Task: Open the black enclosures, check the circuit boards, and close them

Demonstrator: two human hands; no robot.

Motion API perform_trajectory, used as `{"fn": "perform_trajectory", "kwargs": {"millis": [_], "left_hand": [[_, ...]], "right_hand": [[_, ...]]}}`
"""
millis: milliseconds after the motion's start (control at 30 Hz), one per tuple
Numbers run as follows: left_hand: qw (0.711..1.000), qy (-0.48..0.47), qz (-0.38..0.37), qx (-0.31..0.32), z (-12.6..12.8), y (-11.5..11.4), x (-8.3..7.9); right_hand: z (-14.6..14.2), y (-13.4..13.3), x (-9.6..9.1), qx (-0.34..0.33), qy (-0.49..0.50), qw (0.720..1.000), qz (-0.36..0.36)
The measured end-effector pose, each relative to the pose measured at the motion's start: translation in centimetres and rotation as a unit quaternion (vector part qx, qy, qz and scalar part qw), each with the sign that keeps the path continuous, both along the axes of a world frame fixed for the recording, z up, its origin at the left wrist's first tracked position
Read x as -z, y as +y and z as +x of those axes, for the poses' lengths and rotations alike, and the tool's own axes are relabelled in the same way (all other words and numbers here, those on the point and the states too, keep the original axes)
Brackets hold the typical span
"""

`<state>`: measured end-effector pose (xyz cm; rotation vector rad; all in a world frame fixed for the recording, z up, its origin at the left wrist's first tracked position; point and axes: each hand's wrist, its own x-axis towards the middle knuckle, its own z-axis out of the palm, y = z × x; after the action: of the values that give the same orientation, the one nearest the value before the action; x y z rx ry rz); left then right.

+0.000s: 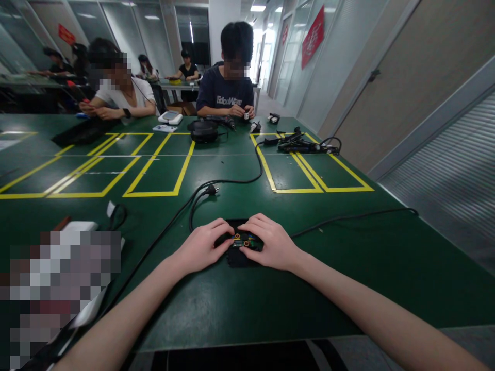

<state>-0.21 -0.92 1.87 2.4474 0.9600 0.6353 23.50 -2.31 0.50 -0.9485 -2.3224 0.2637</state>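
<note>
A small circuit board point(242, 244) with copper-coloured ring coils sits between my two hands, over a black plastic casing point(240, 259) on the green table. My left hand point(203, 245) grips the board's left side, thumb and fingers curled around it. On the opposite side, my right hand point(275, 245) holds it the same way. The fingers hide both ends of the board, so I cannot tell whether it lies fully inside the casing. Just beyond my left hand lies a black power plug point(211, 190) on a cord. Another black cable point(348, 215) runs off to the right.
Yellow tape rectangles point(297, 191) mark the green table point(328, 299). A tangle of black cords point(297, 143) and a round black object point(203, 131) lie farther back. A blurred-out pale item point(73, 257) is at left. A person point(228, 87) works opposite; others sit behind.
</note>
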Motion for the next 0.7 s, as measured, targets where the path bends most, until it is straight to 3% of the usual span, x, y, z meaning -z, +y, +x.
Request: {"fn": "perform_trajectory", "kwargs": {"millis": [167,333,567,700], "left_hand": [[0.999,-0.028,0.013,-0.008,-0.1,0.1,0.3],[0.998,-0.039,0.023,-0.036,-0.2,0.2,0.3],[0.998,-0.058,0.016,-0.01,-0.4,0.0,-0.7],[0.998,-0.057,0.018,0.003,-0.5,-0.4,-1.0]], "right_hand": [[1.5,0.5,-0.8,0.004,0.024,1.0,-0.003],[3.5,1.5,-1.1,-0.041,-0.063,0.997,-0.028],[3.9,1.3,-0.9,-0.025,-0.038,0.998,-0.04],[4.1,0.6,-1.4,-0.066,-0.03,0.997,-0.033]]}}
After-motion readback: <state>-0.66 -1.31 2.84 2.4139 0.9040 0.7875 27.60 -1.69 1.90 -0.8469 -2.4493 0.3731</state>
